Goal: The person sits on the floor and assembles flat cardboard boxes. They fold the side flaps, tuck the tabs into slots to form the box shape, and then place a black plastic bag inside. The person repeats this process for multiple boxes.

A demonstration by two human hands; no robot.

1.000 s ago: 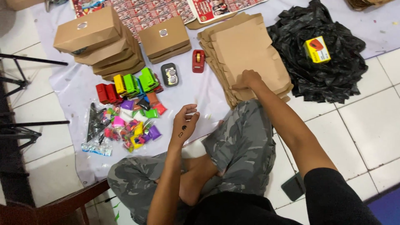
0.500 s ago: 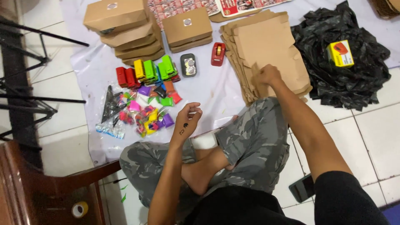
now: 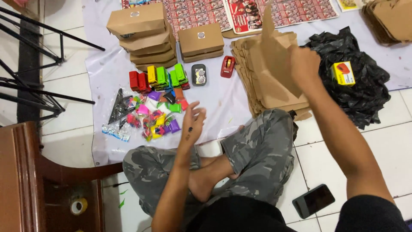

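I sit cross-legged on a tiled floor. My right hand [image 3: 304, 64] holds one flat brown cardboard sheet [image 3: 274, 56] lifted on edge above the stack of flat cardboard sheets [image 3: 266, 92]. My left hand [image 3: 193, 122] hovers open, fingers spread, holding nothing, just right of a pile of small colourful packets [image 3: 154, 116]. Beyond that pile stands a row of red, yellow and green toy blocks [image 3: 159, 78].
Stacked closed brown boxes [image 3: 143, 36] and two more [image 3: 201, 42] lie at the back. A red tape dispenser [image 3: 228, 66], a small dark tin [image 3: 198, 74], black plastic bags [image 3: 356, 81] with a yellow box [image 3: 343, 73], a phone [image 3: 313, 200], a tripod [image 3: 38, 81], brown furniture [image 3: 25, 176].
My right hand has lifted one cardboard sheet off the stack, raising it upright. My left hand opened its fingers and stayed near the packets. The view shifted left and down.
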